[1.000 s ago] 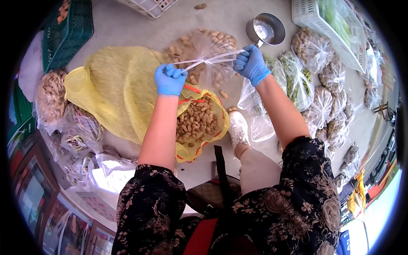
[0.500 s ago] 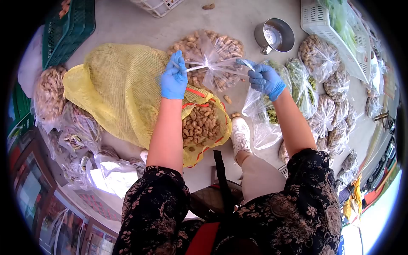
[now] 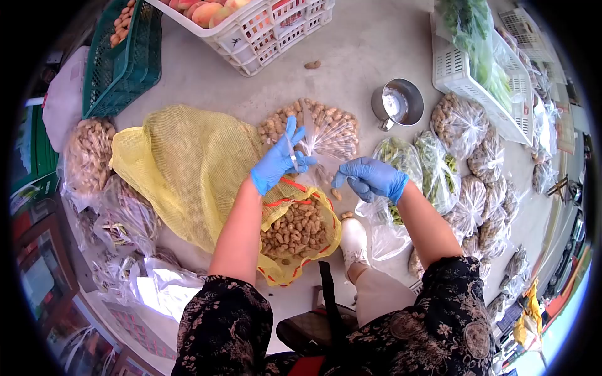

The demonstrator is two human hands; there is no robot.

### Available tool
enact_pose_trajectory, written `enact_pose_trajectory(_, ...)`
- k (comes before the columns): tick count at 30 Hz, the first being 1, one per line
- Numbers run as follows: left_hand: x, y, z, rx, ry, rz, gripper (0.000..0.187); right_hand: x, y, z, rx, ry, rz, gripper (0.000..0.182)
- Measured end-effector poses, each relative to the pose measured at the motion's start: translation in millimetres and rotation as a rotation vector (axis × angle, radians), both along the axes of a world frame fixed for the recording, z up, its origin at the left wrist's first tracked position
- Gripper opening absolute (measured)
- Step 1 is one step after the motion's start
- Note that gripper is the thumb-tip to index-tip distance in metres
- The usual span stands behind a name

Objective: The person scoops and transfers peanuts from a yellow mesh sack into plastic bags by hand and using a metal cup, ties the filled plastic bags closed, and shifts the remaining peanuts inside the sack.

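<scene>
A clear plastic bag of peanuts sits on the ground ahead of me, its gathered top between my hands. My left hand, in a blue glove, has a thin whitish plastic strip of the bag caught between its bent fingers. My right hand, also gloved in blue, is closed with fingertips pointing left, near the bag's gathered plastic; what it pinches is hidden. Just below my left hand, a yellow mesh sack lies on its side, its red-edged mouth showing loose peanuts.
A metal cup stands at the right. Bags of green pods and bagged peanuts lie beyond my right arm. A white crate of peaches, a green crate and a white crate of greens stand farther out.
Both hands have come lower and closer together; before, they stretched the bag's plastic ends apart. My left fingers have turned rightward. The view has tilted up, showing the peach crate.
</scene>
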State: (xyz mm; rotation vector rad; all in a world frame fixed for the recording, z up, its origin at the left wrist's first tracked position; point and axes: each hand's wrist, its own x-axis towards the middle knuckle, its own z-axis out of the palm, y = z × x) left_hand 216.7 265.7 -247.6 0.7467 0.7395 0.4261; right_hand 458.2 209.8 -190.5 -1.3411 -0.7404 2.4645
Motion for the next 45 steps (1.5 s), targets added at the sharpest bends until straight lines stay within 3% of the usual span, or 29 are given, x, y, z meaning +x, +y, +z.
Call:
enact_pose_trajectory(1,3,3,-2,0.057,0.036,-0.019,0.095,-3,-4,2,-0.038,0.25,-0.08,0.048)
enact_pose_trajectory(2,6,7,-4,0.114,0.072,-0.039,0.095,-12,-2,12,-0.021,0.31,-0.16,0.044)
enact_pose_trajectory(5,13,6,-7,0.276,0.074,-0.18,0.096,-26,-4,-14,0.251,0.172,-0.141,0.045)
enact_pose_trajectory(10,16,5,-4,0.252,0.225,-0.32,0.088,-44,25,-13,0.28,-0.28,-0.165,0.026)
enact_pose_trajectory(12,18,-4,2,0.24,0.14,-0.168,0.085,-48,27,-8,0.307,-0.385,-0.183,0.024)
enact_pose_trajectory(14,21,-7,16,0.246,0.161,-0.148,0.092,-49,25,-16,0.249,-0.34,-0.109,0.026)
enact_pose_trajectory(16,24,-10,2,0.469,0.269,-0.205,0.082,-49,21,-22,0.229,-0.269,-0.104,0.029)
enact_pose_trajectory(18,25,-12,-10,0.44,0.329,-0.224,0.076,-49,19,-25,0.247,-0.174,-0.169,0.033)
enact_pose_trajectory(20,31,-5,6,0.164,0.336,-0.208,0.073,-45,19,-34,0.143,-0.094,-0.304,0.035)
enact_pose_trajectory(22,31,-6,14,0.266,0.382,-0.202,0.063,-47,20,-31,0.058,-0.153,-0.382,0.038)
enact_pose_trajectory(25,28,-12,5,0.378,0.451,-0.18,0.056,-49,21,-31,0.117,-0.271,-0.246,0.033)
enact_pose_trajectory(27,33,-12,-4,0.396,0.517,-0.222,0.052,-51,20,-25,0.188,-0.214,-0.263,0.036)
enact_pose_trajectory(29,41,-7,18,0.367,0.608,-0.326,0.046,-50,20,-21,0.206,-0.138,-0.299,0.036)
enact_pose_trajectory(30,39,-5,13,0.397,0.555,-0.392,0.038,-52,23,-21,0.174,-0.083,-0.347,0.03)
enact_pose_trajectory(34,17,-1,-11,0.457,0.572,-0.108,0.023,-32,30,-41,0.039,0.018,-0.485,0.019)
enact_pose_trajectory(37,-11,-5,-48,-0.176,-0.028,0.515,0.017,5,31,-66,-0.051,-0.003,-0.536,0.013)
enact_pose_trajectory(38,-22,-3,-51,-0.438,-0.141,0.851,0.012,30,35,-89,-0.146,0.031,-0.575,0.013)
enact_pose_trajectory(42,-23,-16,-71,-0.762,-0.284,1.118,0.016,57,28,-127,-0.281,0.157,-0.596,0.017)
enact_pose_trajectory(45,-18,-15,-36,-0.402,-0.322,1.003,0.013,3,14,-80,0.536,-0.514,-0.405,0.023)
